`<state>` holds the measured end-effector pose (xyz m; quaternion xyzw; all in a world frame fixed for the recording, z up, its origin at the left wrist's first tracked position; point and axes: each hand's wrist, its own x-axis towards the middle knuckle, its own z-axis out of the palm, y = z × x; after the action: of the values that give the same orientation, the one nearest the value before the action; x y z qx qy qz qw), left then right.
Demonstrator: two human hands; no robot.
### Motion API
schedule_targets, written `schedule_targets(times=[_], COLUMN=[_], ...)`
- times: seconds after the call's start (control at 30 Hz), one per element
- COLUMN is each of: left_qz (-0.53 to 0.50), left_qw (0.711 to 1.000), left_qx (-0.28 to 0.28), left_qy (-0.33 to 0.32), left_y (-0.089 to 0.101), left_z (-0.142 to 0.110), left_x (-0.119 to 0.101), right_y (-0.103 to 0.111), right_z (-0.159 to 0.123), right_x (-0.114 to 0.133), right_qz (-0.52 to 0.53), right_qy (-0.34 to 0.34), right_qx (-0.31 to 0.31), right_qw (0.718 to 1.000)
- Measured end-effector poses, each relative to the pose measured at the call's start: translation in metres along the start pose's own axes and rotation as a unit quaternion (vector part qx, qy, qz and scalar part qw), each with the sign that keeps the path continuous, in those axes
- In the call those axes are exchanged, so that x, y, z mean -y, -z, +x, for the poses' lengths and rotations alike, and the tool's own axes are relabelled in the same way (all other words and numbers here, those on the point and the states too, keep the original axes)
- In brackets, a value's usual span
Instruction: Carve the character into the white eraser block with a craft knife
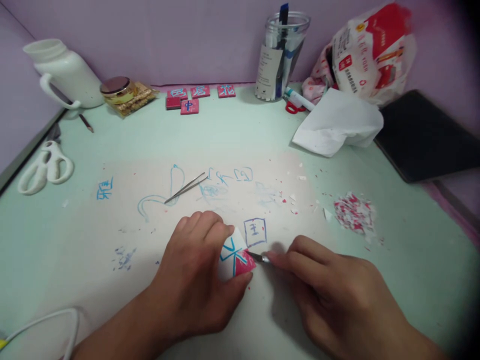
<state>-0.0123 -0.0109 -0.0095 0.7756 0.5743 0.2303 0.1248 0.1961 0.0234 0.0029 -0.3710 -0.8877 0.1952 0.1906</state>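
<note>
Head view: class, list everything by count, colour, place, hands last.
Table: one, green, below
Back wall: one, purple, behind
Jug: one, white, left
Jar: one, gold/maroon, by jug
Packet: one, brown, by jar
Pencil: one, dark, left
Scissors: one, white, left
Tiles: five, pink, back
Cup of pens: one, clear, back
Handle: one, red, by cup
Marker: one, white, by cup
Bag: one, white/red, right
Paper: one, white, by bag
Flat object: one, black, right
Shavings: many, pink/white, right
Tweezers: one, silver, centre
Ink marks: several, blue, centre
Cable: one, white, left
Block: one, white/pink, front
Knife: one, silver, at block
Left hand: one, bare, holding block
Right hand: one, bare, holding knife
</note>
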Motion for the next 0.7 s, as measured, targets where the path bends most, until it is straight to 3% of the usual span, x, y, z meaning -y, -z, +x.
schedule_targets(times=[0.43, 0.7], left_qz=[-0.01, -0.02], left_qw=[1.0, 1.0], left_qx=[0.014, 0.012], left_qy=[0.01, 0.015], left_y=[0.0012, 0.0014], left_z=[-0.0008, -0.0001], left_x=[-0.0007, -0.0006], right_y=[-0.0064, -0.0029], right_z=[0.0007, 0.0039], right_x=[-0.0005, -0.0009], right_qz=[0.021, 0.066], right_qy=[-0.008, -0.037], right_qx=[0.006, 0.065], right_qw=[1.0, 0.995])
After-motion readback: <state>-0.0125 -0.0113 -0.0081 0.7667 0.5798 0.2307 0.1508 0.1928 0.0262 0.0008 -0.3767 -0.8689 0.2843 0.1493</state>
